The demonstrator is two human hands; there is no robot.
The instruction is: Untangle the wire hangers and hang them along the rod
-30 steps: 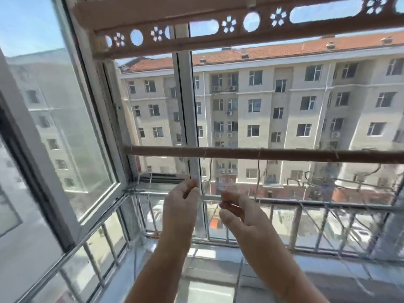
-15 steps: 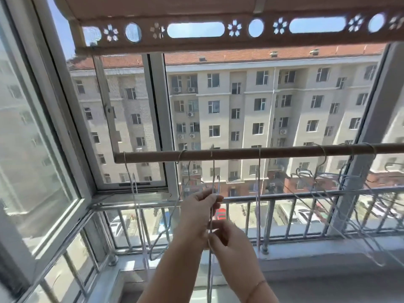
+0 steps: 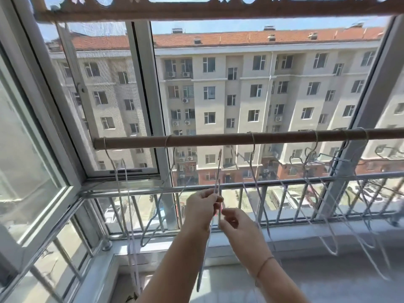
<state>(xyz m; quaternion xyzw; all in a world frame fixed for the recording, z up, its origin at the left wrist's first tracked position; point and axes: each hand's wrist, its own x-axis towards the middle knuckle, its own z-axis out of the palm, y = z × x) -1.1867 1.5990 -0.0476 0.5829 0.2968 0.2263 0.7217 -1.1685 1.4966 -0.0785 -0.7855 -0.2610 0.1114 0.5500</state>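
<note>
— Head view: where are the hands?

— Both are raised in front of the window, just below the rod (image 3: 218, 138). The left hand (image 3: 202, 207) pinches the neck of 1 wire hanger (image 3: 219, 169) between thumb and fingertips. The right hand (image 3: 235, 224) pinches the same wire just beneath it, and a thin bracelet (image 3: 264, 262) circles that wrist.

— Is that hanger on the rod?

— No. It stands upright, with its hook just under the rod and not over it.

— And the others?

— Other hangers (image 3: 253, 149) hook over the rod: 1 near its left end, 1 left of the hands and 1 right of them. At the far right a tangled cluster hangs, its wires crossing; I cannot count them.

— Behind?

— A metal railing (image 3: 284, 182), the window frame (image 3: 144, 95), and a red-roofed building (image 3: 240, 84) across the way.
</note>
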